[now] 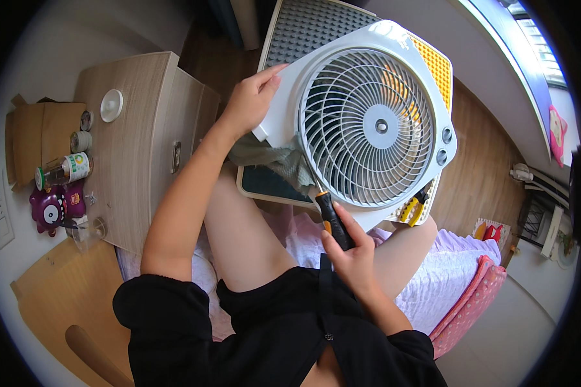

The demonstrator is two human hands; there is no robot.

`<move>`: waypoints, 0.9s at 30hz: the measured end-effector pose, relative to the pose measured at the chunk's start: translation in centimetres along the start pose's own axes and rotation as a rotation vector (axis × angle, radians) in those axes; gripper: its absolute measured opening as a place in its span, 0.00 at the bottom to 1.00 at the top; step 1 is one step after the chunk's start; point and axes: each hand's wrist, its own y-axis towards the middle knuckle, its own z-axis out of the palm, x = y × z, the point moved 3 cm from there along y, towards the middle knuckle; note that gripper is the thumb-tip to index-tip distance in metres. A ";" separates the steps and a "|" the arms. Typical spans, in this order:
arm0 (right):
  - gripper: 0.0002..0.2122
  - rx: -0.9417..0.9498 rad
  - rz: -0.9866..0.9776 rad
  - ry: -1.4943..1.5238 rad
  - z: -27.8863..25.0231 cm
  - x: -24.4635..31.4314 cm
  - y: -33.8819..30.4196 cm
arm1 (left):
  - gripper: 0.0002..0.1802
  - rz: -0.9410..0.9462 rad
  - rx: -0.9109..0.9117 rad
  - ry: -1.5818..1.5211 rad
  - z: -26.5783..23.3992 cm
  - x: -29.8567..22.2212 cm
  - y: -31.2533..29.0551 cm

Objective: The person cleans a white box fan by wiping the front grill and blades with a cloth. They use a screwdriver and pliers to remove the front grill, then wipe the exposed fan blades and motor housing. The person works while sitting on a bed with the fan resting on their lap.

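A white box fan (290, 97) with a round spiral grille (348, 138) lies face up, tilted, on a small table (255, 184) in front of me. My left hand (252, 97) grips the fan's left upper edge, thumb on top and the other fingers partly hidden. In my right hand (352, 248) is a screwdriver (334, 219) with a black and orange handle; its shaft points up to the grille's lower left rim, and I cannot tell whether the tip touches a screw. A grey-green cloth (281, 161) is bunched under the fan's left side. Yellow-handled pliers (416, 209) lie by its lower right corner.
The table top has grey studded (310, 29) and yellow studded (432, 68) panels. At left, a wooden cabinet (129, 129) carries a white round lid (112, 105), a jar (64, 171) and a purple figure (55, 206). A wooden chair (71, 290) stands nearer. Pink dotted fabric (474, 303) lies on the bed at right.
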 end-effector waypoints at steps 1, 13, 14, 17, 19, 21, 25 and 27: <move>0.23 -0.012 -0.023 0.001 0.6 0.2 0.1 | 0.18 0.001 -0.021 0.009 0.0 -0.2 -0.6; 0.25 -0.085 -0.053 0.116 3.9 -1.2 1.3 | 0.18 0.023 -0.154 -0.045 0.9 1.3 -4.5; 0.25 -0.072 -0.083 0.082 3.4 -1.2 1.0 | 0.17 0.046 -0.181 -0.058 0.8 1.4 -4.6; 0.24 -0.049 -0.115 0.046 2.4 -1.6 0.3 | 0.18 -0.035 -0.154 -0.110 1.1 1.1 -4.6; 0.24 -0.054 -0.054 0.091 2.6 -1.4 0.5 | 0.18 0.021 -0.196 -0.111 1.5 1.0 -5.3; 0.24 -0.063 0.011 0.153 3.1 -1.4 0.9 | 0.19 0.057 -0.238 -0.092 2.0 1.0 -6.5; 0.25 -0.073 0.123 0.299 3.6 -1.6 1.6 | 0.21 -0.040 -0.265 -0.078 3.2 0.3 -9.4; 0.24 -0.042 0.145 0.272 3.1 -1.5 1.4 | 0.21 -0.074 -0.274 -0.071 3.5 0.4 -10.3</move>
